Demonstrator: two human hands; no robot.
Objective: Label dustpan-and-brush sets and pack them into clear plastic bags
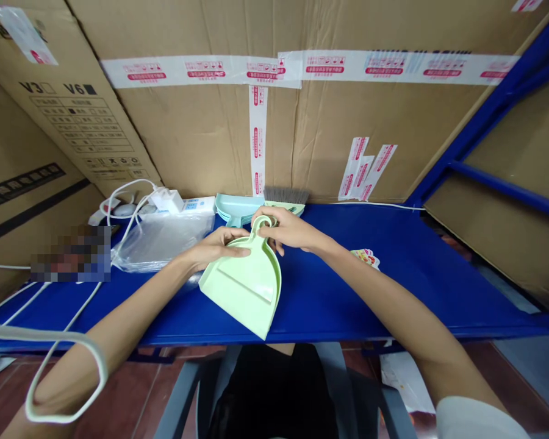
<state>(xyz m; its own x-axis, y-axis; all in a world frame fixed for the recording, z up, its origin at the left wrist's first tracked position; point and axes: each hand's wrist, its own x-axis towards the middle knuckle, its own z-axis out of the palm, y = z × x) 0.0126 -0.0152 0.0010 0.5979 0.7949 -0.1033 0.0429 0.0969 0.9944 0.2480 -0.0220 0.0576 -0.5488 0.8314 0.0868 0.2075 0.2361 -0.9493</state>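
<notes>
Nearest, over the blue table (329, 299), a pale-green, fan-shaped plastic dustpan (247, 277) points its wide lip to 7 o'clock, its long axis rising to a looped handle (257, 239) at 1. The left hand (222, 245) pinches its shoulder at 11; the right hand (283, 228), nearer the loop, grips the handle, pan body at its 7 o'clock. Beyond, pale-blue plastic dustpans (238, 206) lie at 10.

The pale green dustpan (242, 283) looks like smooth plastic with a soft sheen. The blue desk (329, 299) resembles painted metal, smooth and faintly glossy. At left, clear plastic bags (165, 241) look crinkled, shiny; the far cardboard (187, 134) is matt, its tape (258, 140) smoother.
</notes>
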